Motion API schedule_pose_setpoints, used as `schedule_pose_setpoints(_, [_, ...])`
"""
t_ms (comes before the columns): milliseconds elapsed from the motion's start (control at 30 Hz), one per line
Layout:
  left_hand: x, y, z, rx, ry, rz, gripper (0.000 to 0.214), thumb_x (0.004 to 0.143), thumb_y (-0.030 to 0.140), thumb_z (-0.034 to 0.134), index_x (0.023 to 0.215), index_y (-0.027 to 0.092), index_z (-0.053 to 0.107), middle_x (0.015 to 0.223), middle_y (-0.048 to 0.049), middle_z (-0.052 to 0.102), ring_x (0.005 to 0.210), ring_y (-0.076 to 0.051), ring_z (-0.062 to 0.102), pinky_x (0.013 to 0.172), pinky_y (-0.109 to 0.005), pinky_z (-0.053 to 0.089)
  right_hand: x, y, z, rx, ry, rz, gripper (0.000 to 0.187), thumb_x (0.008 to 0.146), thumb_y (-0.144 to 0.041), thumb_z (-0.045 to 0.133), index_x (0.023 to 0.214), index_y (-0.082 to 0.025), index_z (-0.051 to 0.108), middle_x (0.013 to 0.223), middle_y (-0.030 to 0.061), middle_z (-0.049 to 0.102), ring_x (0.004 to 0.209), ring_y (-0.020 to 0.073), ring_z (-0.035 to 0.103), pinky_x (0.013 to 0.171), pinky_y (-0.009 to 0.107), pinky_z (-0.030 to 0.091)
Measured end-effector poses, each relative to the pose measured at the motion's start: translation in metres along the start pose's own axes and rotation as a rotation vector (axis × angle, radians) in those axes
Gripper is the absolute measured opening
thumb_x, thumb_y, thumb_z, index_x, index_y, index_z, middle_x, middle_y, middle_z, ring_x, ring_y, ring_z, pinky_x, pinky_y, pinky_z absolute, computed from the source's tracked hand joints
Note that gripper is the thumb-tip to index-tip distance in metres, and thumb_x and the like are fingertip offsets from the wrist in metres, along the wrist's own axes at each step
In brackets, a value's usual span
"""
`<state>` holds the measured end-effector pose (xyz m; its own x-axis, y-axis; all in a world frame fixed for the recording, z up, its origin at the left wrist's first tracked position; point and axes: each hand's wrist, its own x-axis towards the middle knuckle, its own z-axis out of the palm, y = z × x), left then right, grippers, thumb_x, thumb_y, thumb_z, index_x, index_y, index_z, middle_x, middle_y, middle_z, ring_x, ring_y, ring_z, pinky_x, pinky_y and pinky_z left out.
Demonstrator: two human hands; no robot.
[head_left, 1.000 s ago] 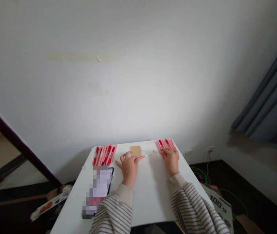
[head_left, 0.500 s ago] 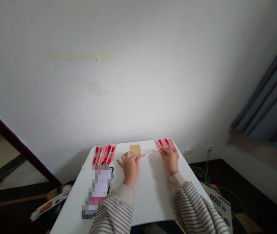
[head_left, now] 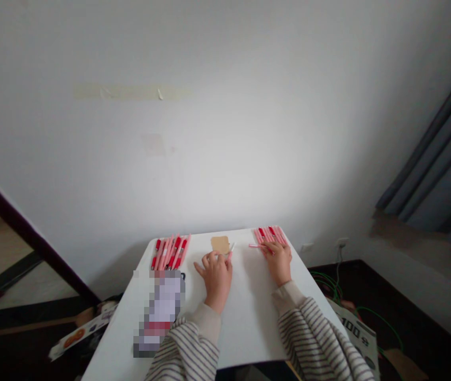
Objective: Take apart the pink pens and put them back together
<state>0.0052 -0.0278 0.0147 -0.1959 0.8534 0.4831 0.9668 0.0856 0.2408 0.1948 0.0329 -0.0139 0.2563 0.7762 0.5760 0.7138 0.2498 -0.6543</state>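
1. Between the thumb and fingers of the left hand (head_left: 217,275), a pink pen piece (head_left: 231,255) is pinched, its white tip angled toward the wall.
2. In the closed fingers of the right hand (head_left: 279,262), a slim pink tube (head_left: 254,245) is held, its end pointed left; the two pieces are kept apart.
3. Just beyond the left fingertips, a tan square (head_left: 219,243) is laid on the white table (head_left: 251,312).
4. Red-and-pink pens (head_left: 172,252) are bunched at the table's far left; a second row of pens (head_left: 268,233) is set just beyond the right hand.
5. Near the left striped sleeve (head_left: 188,349), a flat object (head_left: 165,301) is blurred by pixelation.
6. The table is backed by a pale wall (head_left: 225,132).
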Motion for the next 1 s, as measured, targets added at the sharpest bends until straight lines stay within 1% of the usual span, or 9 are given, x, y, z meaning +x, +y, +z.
schedule_pose_setpoints(167, [0.003,-0.003,0.000,0.038,-0.038,-0.043,0.025,0.083,0.033,0.048,0.093,0.021,0.067,0.114,-0.0096,0.059,0.111,-0.028,0.043,0.103,-0.063,0.024,-0.001,0.001,0.001,-0.003,0.008,0.015,0.036,0.087,-0.048,0.047,0.090,-0.026,0.075,0.093,0.0070,0.071,0.094,0.0284,0.048,0.083,0.041,0.032])
schedule_pose_setpoints(300, [0.003,-0.004,0.000,0.039,-0.035,-0.052,0.025,0.083,0.034,0.048,0.094,0.021,0.067,0.112,-0.0097,0.058,0.111,-0.028,0.043,0.104,-0.065,0.021,-0.001,0.000,0.001,-0.008,-0.002,0.023,0.035,0.087,-0.048,0.048,0.090,-0.026,0.075,0.094,0.0065,0.071,0.094,0.0273,0.048,0.083,0.040,0.032])
schedule_pose_setpoints(400, [0.003,-0.004,0.000,0.020,-0.038,-0.065,0.025,0.082,0.036,0.049,0.092,0.022,0.067,0.111,-0.0095,0.058,0.111,-0.029,0.043,0.102,-0.065,0.023,-0.001,-0.001,0.001,-0.025,-0.006,0.030,0.033,0.087,-0.047,0.050,0.090,-0.026,0.075,0.092,0.0067,0.071,0.095,0.0271,0.049,0.083,0.040,0.031])
schedule_pose_setpoints(567, [0.004,-0.004,-0.001,-0.002,-0.046,-0.082,0.023,0.081,0.036,0.051,0.091,0.022,0.067,0.113,-0.0090,0.057,0.111,-0.029,0.043,0.101,-0.065,0.024,-0.001,-0.002,0.001,-0.046,-0.017,0.026,0.031,0.085,-0.048,0.054,0.088,-0.027,0.076,0.093,0.0066,0.071,0.096,0.0290,0.047,0.085,0.043,0.029])
schedule_pose_setpoints(667, [0.004,-0.003,-0.002,-0.020,-0.036,-0.092,0.025,0.082,0.038,0.051,0.094,0.022,0.066,0.114,-0.0089,0.057,0.111,-0.029,0.044,0.102,-0.064,0.024,-0.002,-0.004,0.000,-0.057,-0.033,-0.016,0.031,0.086,-0.049,0.053,0.088,-0.028,0.076,0.093,0.0060,0.071,0.096,0.0292,0.046,0.088,0.045,0.026])
schedule_pose_setpoints(800, [0.005,-0.001,-0.004,-0.090,-0.029,-0.078,0.026,0.082,0.040,0.054,0.100,0.025,0.066,0.114,-0.0073,0.057,0.112,-0.027,0.044,0.104,-0.060,0.024,-0.003,-0.009,-0.002,-0.051,-0.079,-0.123,0.030,0.088,-0.048,0.052,0.089,-0.029,0.075,0.093,0.0046,0.071,0.097,0.0278,0.045,0.088,0.043,0.027])
schedule_pose_setpoints(900, [0.006,0.001,-0.005,-0.161,-0.064,-0.037,0.024,0.079,0.038,0.060,0.100,0.031,0.067,0.116,-0.0046,0.057,0.114,-0.026,0.043,0.106,-0.058,0.022,-0.004,-0.012,-0.003,-0.054,-0.137,-0.207,0.026,0.089,-0.045,0.053,0.088,-0.031,0.075,0.092,0.0035,0.071,0.098,0.0266,0.046,0.088,0.042,0.027])
schedule_pose_setpoints(1000, [0.006,0.004,-0.004,-0.193,-0.098,-0.019,0.022,0.077,0.037,0.063,0.098,0.034,0.069,0.118,-0.0038,0.056,0.116,-0.026,0.041,0.107,-0.060,0.018,-0.006,-0.015,-0.004,-0.077,-0.166,-0.252,0.021,0.088,-0.043,0.055,0.088,-0.033,0.074,0.091,0.0035,0.071,0.098,0.0261,0.047,0.089,0.042,0.028])
